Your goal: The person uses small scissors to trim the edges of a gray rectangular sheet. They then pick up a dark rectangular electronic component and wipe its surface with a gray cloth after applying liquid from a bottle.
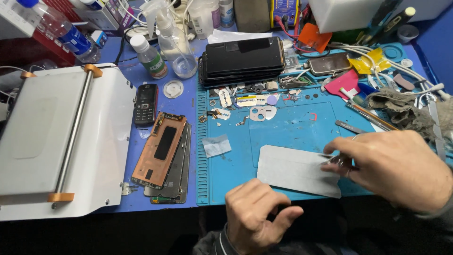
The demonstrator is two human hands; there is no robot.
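Observation:
A flat grey rectangular panel (292, 170) lies on the blue work mat (292, 127) near its front edge. My right hand (396, 167) pinches thin metal tweezers (332, 159), and their tips touch the panel's right end. My left hand (257, 212) hovers at the mat's near edge, just below the panel. Its fingers are curled in, the thumb sticks out, and nothing is in it.
Copper-backed display panels (160, 151) and a small black keypad phone (145, 104) lie left of the mat. A white hinged machine (56, 141) fills the far left. A stack of dark phones (243, 59), bottles (148, 56), small parts, tools and a grey rag (401, 111) crowd the back.

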